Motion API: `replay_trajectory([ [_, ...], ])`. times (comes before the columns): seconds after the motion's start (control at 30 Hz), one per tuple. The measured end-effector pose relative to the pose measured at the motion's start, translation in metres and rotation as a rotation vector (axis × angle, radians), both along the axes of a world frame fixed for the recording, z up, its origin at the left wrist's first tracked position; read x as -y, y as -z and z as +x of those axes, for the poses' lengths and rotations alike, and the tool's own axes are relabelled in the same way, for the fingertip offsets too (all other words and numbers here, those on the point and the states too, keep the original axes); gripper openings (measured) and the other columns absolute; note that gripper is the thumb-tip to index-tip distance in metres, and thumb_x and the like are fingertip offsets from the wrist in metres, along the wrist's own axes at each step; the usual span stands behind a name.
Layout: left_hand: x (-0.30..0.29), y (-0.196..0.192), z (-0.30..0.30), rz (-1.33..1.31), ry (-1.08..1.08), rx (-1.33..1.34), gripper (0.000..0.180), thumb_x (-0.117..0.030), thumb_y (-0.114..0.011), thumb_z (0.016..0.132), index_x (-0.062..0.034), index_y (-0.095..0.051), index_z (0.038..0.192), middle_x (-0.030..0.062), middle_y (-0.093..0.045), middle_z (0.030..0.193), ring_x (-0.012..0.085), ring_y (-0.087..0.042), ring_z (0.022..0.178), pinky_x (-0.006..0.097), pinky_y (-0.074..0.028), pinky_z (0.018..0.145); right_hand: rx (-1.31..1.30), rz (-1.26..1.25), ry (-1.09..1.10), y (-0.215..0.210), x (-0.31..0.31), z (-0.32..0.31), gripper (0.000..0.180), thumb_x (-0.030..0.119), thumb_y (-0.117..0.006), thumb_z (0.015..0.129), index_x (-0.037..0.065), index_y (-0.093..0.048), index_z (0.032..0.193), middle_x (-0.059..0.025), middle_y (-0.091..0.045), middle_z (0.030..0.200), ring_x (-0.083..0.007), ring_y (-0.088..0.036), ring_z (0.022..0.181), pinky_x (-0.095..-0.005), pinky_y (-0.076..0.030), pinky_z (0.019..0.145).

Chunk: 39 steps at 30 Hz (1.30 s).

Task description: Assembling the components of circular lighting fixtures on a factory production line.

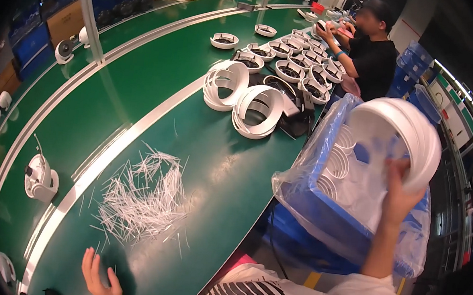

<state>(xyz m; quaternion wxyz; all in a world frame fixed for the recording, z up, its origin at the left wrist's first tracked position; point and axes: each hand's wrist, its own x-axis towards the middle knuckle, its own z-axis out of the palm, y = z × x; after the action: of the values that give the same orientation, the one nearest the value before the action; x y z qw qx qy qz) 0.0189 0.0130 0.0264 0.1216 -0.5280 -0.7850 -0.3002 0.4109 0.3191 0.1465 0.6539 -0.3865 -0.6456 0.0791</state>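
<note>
The right hand (399,193) is lifted up over the blue crate (321,214), the arm stretched nearly straight from the shoulder. Its fingers are closed on the lower rim of a stack of white plastic rings (401,139), which is held tilted above the crate's clear plastic liner (309,166). It seems held by the rim because the stack is wide and light. More white rings (338,164) lie inside the liner.

The left hand (100,283) rests flat on the green bench (154,104) with fingers spread and holding nothing, perhaps to steady the body. Just beyond it is a loose heap of thin white strips (142,198). Further on, two stacks of rings (242,99) stand on their sides, and rows of round white parts (297,59) reach to another person (373,52).
</note>
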Motion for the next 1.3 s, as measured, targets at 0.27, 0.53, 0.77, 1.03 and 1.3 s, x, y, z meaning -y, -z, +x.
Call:
replay_trajectory([
  [0.27, 0.003, 0.009, -0.008, 0.100, 0.025, 0.158, 0.039, 0.005, -0.049, 0.068, 0.0036, -0.047, 0.107, 0.0200, -0.048, 0.113, 0.0346, -0.047, 0.104, 0.038, -0.035, 0.090, -1.553, -0.927, -1.092, 0.091, 0.025, -0.151, 0.006, 0.008, -0.051, 0.072, 0.004, -0.047, 0.075, 0.0006, -0.037, 0.054, -0.0127, -0.039, 0.054, -0.0323, -0.038, 0.079],
  [0.53, 0.004, 0.017, -0.007, 0.098, 0.078, 0.212, 0.037, 0.005, -0.047, 0.069, 0.0033, -0.048, 0.105, 0.0196, -0.049, 0.112, 0.0324, -0.048, 0.104, 0.036, -0.035, 0.089, -1.434, -0.910, -0.588, 0.145, -0.001, -0.136, 0.024, 0.016, -0.053, 0.071, 0.004, -0.045, 0.089, -0.0126, -0.051, 0.091, -0.0276, -0.048, 0.091, -0.0415, -0.039, 0.083],
  [0.77, 0.000, 0.009, 0.000, 0.081, 0.050, 0.202, 0.035, 0.005, -0.047, 0.068, 0.0040, -0.049, 0.103, 0.0193, -0.050, 0.111, 0.0320, -0.048, 0.103, 0.036, -0.035, 0.089, -1.093, -1.463, -0.901, 0.132, 0.003, -0.109, 0.060, 0.047, -0.046, 0.080, 0.002, -0.038, 0.119, -0.0165, -0.050, 0.108, -0.0264, -0.051, 0.086, -0.0356, -0.042, 0.074],
  [1.03, -0.003, 0.007, 0.001, 0.064, 0.047, 0.212, 0.035, 0.005, -0.048, 0.068, 0.0044, -0.049, 0.103, 0.0193, -0.050, 0.111, 0.0319, -0.048, 0.103, 0.035, -0.036, 0.088, -0.788, -1.515, -0.941, 0.140, 0.011, -0.098, 0.071, 0.062, -0.027, 0.080, 0.004, -0.040, 0.119, -0.0191, -0.057, 0.098, -0.0271, -0.058, 0.071, -0.0385, -0.048, 0.065],
  [1.3, -0.003, 0.006, 0.002, 0.048, 0.051, 0.226, 0.034, 0.006, -0.049, 0.068, 0.0044, -0.049, 0.102, 0.0186, -0.051, 0.110, 0.0316, -0.049, 0.102, 0.034, -0.037, 0.088, -1.120, -1.414, -1.004, 0.154, 0.005, -0.097, 0.048, 0.041, -0.046, 0.083, -0.002, -0.046, 0.104, -0.0135, -0.059, 0.085, -0.0188, -0.058, 0.067, -0.0315, -0.049, 0.067],
])
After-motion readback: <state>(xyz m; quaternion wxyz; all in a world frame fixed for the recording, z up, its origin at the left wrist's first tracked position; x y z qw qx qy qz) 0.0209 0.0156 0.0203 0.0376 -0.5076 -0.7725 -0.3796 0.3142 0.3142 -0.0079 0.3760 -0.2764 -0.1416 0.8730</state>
